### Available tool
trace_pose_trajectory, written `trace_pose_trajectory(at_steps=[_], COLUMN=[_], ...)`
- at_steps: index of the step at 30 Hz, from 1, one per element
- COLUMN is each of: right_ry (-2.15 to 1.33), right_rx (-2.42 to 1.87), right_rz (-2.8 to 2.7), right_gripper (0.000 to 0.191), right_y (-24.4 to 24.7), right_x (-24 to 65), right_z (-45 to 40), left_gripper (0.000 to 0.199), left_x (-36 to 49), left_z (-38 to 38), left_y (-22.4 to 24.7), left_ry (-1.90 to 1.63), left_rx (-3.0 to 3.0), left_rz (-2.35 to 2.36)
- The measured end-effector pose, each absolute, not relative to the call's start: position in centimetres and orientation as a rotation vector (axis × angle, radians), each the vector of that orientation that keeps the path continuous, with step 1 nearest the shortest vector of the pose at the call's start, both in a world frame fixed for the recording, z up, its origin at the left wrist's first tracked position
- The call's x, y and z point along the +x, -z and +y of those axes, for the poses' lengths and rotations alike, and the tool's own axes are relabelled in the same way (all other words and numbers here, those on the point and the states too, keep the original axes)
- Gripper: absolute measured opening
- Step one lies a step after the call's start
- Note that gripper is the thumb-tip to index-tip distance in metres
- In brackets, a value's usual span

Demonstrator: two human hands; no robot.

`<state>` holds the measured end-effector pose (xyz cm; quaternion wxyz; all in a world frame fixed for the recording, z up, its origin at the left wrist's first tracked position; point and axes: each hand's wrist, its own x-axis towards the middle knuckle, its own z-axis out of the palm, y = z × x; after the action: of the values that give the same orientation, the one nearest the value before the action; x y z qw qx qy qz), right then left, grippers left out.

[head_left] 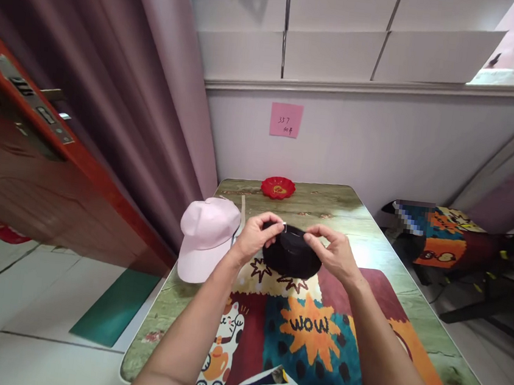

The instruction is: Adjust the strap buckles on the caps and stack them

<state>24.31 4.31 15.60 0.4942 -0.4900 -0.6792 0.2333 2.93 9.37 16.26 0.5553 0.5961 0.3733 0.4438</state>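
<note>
Black hat (293, 257) — edge partly behind fingertips (311, 240).

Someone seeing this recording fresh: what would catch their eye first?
Probably the orange "WOW" burst on the patterned mat, on the near part of the table. Beyond it, the left hand and right hand hold a black hat; a pale pink baseball cap sits at the left.

Both arms (201, 309) stretch forward, fingers (321, 230) pinched.
</note>
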Motion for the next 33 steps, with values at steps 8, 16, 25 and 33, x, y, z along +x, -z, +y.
trace_pose_trajectory(at_steps=[8, 16, 25, 33], right_ry=[-0.856, -0.378, -0.555, -1.12], right_rx=[-1.333, -1.602, -1.279, -1.267], right_rz=[-1.706, -1.924, -1.747, -1.596], right_gripper=[0.038, 0.015, 0.025, 0.036], right_y=[-14.1, -15.0, -20.0, -13.9], right_x=[22.7, 20.5, 22.7, 21.8], right_z=[3.7, 7.0, 11.0, 7.1], left_gripper=[0.033, 0.028, 0.03, 0.033], left_x=[1.4, 3.4, 4.9, 2.7], left_z=[7.4, 10.2, 13.3, 8.3], left_y=[-12.7, -13.9, -19.5, -12.6], left_ry=[-0.982, -0.979, -1.194, -1.03], left_rx=[1.22, 1.289, 1.361, 1.186], left_rz=[1.093, 1.124, 0.854, 1.017])
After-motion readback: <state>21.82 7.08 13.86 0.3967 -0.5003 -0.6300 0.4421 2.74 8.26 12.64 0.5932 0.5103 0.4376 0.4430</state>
